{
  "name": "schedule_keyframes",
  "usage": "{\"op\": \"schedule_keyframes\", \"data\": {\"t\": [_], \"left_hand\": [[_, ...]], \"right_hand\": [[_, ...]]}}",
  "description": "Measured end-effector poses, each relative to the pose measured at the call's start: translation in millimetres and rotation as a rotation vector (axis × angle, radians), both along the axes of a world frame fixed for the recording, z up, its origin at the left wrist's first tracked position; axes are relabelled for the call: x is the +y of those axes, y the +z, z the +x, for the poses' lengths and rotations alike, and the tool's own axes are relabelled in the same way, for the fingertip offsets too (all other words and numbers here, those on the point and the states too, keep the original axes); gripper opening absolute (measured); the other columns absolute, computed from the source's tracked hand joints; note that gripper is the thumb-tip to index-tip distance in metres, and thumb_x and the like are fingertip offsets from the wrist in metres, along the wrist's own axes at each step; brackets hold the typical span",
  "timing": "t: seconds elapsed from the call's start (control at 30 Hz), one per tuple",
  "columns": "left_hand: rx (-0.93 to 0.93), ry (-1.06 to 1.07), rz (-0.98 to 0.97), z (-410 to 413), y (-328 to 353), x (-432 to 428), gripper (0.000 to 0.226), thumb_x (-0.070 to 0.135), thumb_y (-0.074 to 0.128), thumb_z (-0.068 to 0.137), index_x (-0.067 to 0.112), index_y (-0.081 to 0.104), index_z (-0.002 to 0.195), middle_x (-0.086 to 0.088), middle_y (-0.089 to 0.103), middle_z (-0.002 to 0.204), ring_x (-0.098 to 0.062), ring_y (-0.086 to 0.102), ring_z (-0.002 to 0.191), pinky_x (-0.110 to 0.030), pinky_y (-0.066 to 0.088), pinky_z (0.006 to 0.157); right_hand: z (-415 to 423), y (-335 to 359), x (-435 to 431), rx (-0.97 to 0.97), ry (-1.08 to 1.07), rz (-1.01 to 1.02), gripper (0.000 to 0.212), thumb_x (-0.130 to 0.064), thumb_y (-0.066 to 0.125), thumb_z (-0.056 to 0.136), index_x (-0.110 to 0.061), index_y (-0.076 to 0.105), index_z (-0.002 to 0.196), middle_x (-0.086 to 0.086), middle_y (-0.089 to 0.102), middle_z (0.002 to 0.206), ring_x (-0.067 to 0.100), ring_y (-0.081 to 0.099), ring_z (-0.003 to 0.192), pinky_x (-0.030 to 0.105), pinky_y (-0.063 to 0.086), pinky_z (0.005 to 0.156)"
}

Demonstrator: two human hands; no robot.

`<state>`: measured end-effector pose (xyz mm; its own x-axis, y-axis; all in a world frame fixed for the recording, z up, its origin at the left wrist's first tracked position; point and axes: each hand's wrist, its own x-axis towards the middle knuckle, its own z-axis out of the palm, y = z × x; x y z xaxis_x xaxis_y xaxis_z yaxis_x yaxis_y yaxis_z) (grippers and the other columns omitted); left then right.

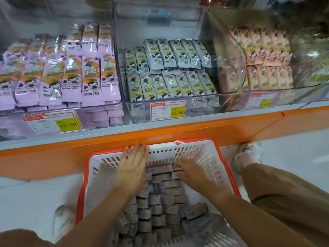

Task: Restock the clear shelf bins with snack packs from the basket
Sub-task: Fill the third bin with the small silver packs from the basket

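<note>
We looked down into a white basket (204, 154) with a red rim, standing on the floor and filled with rows of greyish-purple snack packs (160, 202) set on edge, their long sides running left to right. The left grip (132, 166) lay wide and flat, fingers straight, tips at the far wall. The right grip (188, 171) rested on the far packs with bent fingers; blur hid whether it held one. Above and beyond, the left bin (71, 77) held purple packs, the middle bin (195, 102) green, the right bin (267, 59) pink. We judged the purple bin, up and leftward, the likely destination.
</note>
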<state>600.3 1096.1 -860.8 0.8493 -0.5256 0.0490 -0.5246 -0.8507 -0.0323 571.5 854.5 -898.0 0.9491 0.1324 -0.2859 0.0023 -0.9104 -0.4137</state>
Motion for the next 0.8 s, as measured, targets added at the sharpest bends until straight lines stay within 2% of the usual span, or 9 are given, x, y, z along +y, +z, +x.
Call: {"op": "schedule_keyframes", "data": {"t": [0.1,0.17,0.27,0.3,0.53,0.6,0.7,0.8], "left_hand": [[-0.013,0.025,-0.037,0.7,-9.0,-3.3,0.088,0.022,0.081,0.064,0.0,0.048,0.142,-0.02,0.052,0.142,-0.038,0.048,0.134,-0.051,0.011,0.116],[-0.024,0.03,-0.05,1.1,-15.6,-5.6,0.082,0.022,0.074,0.068,-0.001,0.047,0.142,-0.021,0.054,0.14,-0.04,0.049,0.132,-0.053,0.017,0.115],[-0.036,0.024,-0.057,2.7,-24.5,-6.3,0.069,0.028,0.047,0.079,0.0,0.048,0.142,-0.021,0.056,0.138,-0.039,0.047,0.13,-0.054,0.023,0.114],[-0.043,0.02,-0.055,3.4,-27.5,-5.7,0.069,0.026,0.044,0.078,0.0,0.048,0.141,-0.02,0.056,0.137,-0.038,0.044,0.13,-0.054,0.024,0.114],[-0.073,-0.009,-0.049,5.9,-32.5,-3.7,0.064,0.03,0.048,0.083,0.001,0.049,0.141,-0.018,0.056,0.139,-0.036,0.044,0.131,-0.054,0.024,0.115],[-0.089,-0.017,-0.061,5.4,-30.4,-3.4,0.064,0.026,0.058,0.083,0.001,0.049,0.141,-0.018,0.055,0.14,-0.037,0.047,0.132,-0.054,0.023,0.115],[-0.054,-0.002,-0.067,4.6,-24.9,-3.8,0.079,0.018,0.081,0.069,0.001,0.05,0.14,-0.018,0.055,0.14,-0.037,0.049,0.131,-0.054,0.023,0.114],[-0.031,0.003,-0.071,4.2,-21.4,-4.5,0.082,0.015,0.081,0.065,0.001,0.05,0.14,-0.017,0.055,0.14,-0.037,0.048,0.131,-0.054,0.024,0.114]], "right_hand": [[4.1,-25.5,-2.1,0.093,0.086,-0.133,0.04,-0.016,0.064,0.084,-0.013,0.06,0.124,0.008,0.054,0.131,0.031,0.051,0.12,0.044,0.045,0.1],[4.8,-38.4,-1.4,0.182,0.122,-0.195,0.043,-0.015,0.057,0.09,-0.012,0.054,0.133,0.01,0.048,0.138,0.033,0.047,0.125,0.044,0.043,0.101],[6.6,-53.8,5.3,0.273,0.171,-0.334,0.053,-0.013,0.048,0.096,-0.011,0.035,0.147,0.012,0.038,0.147,0.033,0.044,0.129,0.044,0.046,0.097],[7.4,-58.6,8.1,0.275,0.175,-0.377,0.054,-0.01,0.046,0.096,-0.009,0.032,0.148,0.013,0.037,0.147,0.033,0.044,0.129,0.043,0.046,0.095],[15.2,-60.6,16.1,0.222,0.213,-0.497,0.056,-0.002,0.045,0.095,-0.009,0.028,0.148,0.015,0.039,0.146,0.03,0.04,0.133,0.039,0.041,0.101],[14.7,-60.6,16.9,0.216,0.223,-0.511,0.056,-0.003,0.043,0.096,-0.007,0.026,0.149,0.015,0.04,0.145,0.03,0.042,0.132,0.039,0.042,0.101],[11.0,-56.4,16.8,0.219,0.22,-0.497,0.062,-0.004,0.046,0.096,-0.006,0.021,0.152,0.015,0.038,0.147,0.031,0.04,0.134,0.04,0.041,0.103],[8.0,-50.8,14.3,0.209,0.155,-0.381,0.053,-0.018,0.053,0.092,-0.01,0.038,0.142,0.011,0.047,0.14,0.028,0.047,0.126,0.037,0.043,0.099]]}}
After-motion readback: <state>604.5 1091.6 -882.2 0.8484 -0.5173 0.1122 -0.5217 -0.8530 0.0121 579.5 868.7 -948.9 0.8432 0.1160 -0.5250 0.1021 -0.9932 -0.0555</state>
